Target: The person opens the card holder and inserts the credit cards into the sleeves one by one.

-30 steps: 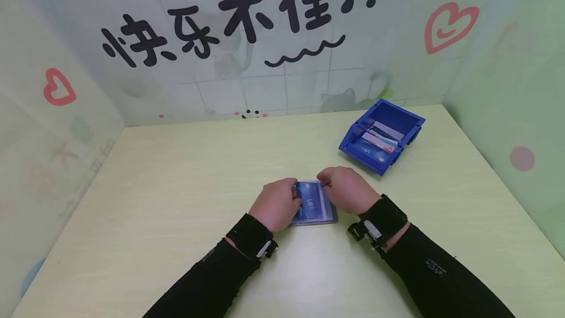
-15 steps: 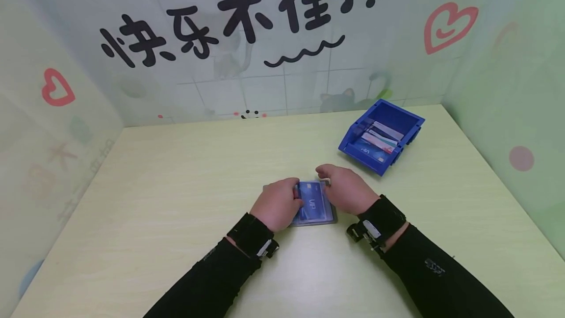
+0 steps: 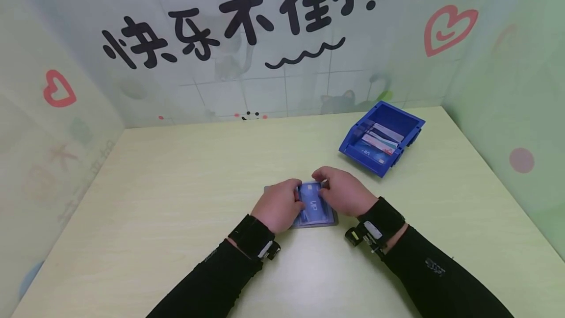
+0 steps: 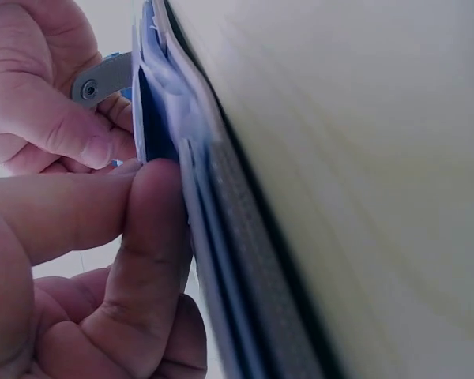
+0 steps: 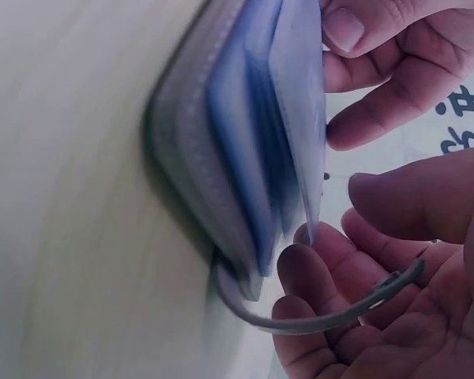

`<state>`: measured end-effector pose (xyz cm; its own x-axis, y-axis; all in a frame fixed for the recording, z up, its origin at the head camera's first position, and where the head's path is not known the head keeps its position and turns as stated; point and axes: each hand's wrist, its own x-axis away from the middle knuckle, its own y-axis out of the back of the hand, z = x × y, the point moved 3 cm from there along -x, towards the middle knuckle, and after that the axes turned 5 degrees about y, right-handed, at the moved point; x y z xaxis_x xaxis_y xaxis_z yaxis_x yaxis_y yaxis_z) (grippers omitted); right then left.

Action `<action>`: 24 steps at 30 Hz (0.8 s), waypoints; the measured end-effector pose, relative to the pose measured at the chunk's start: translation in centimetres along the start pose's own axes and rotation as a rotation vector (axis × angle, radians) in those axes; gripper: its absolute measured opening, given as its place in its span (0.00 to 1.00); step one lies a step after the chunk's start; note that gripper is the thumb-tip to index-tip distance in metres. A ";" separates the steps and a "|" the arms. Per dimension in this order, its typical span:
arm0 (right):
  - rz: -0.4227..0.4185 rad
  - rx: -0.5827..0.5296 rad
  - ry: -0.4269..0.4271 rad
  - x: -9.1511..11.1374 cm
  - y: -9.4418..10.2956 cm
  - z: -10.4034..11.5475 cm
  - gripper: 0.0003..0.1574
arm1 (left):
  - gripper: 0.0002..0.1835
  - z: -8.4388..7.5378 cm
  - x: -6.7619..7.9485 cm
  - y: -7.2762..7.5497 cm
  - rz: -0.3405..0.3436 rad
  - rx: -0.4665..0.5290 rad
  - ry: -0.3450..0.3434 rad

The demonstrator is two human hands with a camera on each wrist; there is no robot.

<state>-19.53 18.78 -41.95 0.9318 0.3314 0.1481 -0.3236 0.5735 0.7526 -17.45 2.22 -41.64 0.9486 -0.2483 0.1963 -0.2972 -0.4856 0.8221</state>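
Note:
A card holder (image 3: 314, 224) with clear sleeves lies unfolded on the table, a blue VIP card (image 3: 311, 202) showing on top. My left hand (image 3: 278, 205) pinches a lifted sleeve (image 4: 139, 118) between thumb and a finger. Around the right edge of the card my right hand (image 3: 347, 191) is loosely bent. In the right wrist view its thumb (image 5: 403, 193) stands apart from its fingers (image 5: 300, 272), which are by the sleeve's corner. A strap with a snap button (image 5: 324, 324) sticks out from the holder, across the right fingers. Parts of the holder's left side are under my left hand.
A blue plastic bin (image 3: 381, 136) with several cards (image 3: 380, 140) in it stands at the back right of the table (image 3: 185, 185). A printed backdrop (image 3: 282, 82) encloses the table at the back and sides.
My right hand has shifted slightly left, its fingers now over the card's right edge. The left hand keeps its pinch nearly in place. The bin has not moved.

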 end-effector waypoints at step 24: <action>-0.079 -0.212 -0.016 -0.3 0.1 -0.4 0.31 | 0.25 0.3 0.4 0.4 -0.017 -0.020 -0.028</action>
<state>-19.93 19.03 -42.21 0.9574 0.2686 0.1058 -0.2757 0.7423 0.6107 -17.19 1.66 -41.38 0.9501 -0.2635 0.1670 -0.2782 -0.4731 0.8359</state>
